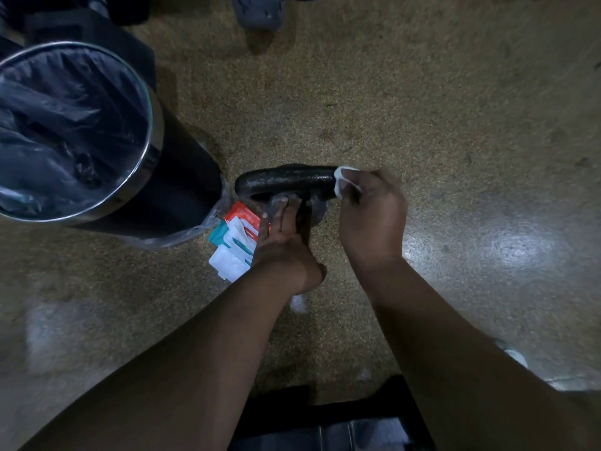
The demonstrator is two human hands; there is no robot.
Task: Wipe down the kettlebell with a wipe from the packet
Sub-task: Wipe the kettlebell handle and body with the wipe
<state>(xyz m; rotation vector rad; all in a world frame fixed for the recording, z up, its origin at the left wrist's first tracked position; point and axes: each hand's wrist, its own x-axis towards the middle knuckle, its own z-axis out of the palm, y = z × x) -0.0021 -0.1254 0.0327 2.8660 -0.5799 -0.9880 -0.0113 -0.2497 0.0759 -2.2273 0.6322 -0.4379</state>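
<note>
A black kettlebell (286, 182) stands on the speckled floor, its thick handle running left to right. My right hand (370, 219) is wrapped around the handle's right end with a white wipe (341, 183) pinched against the metal. My left hand (283, 242) lies flat on the kettlebell's body just below the handle, fingers spread and pressing on it. The wipe packet (235, 240), red, teal and white, lies on the floor to the left of my left hand with its flap lifted.
A tall black bin (153, 148) with a metal rim and dark liner stands at the left, close to the kettlebell. A grey shoe (258, 11) shows at the top edge. Dark equipment (325, 428) sits below my arms.
</note>
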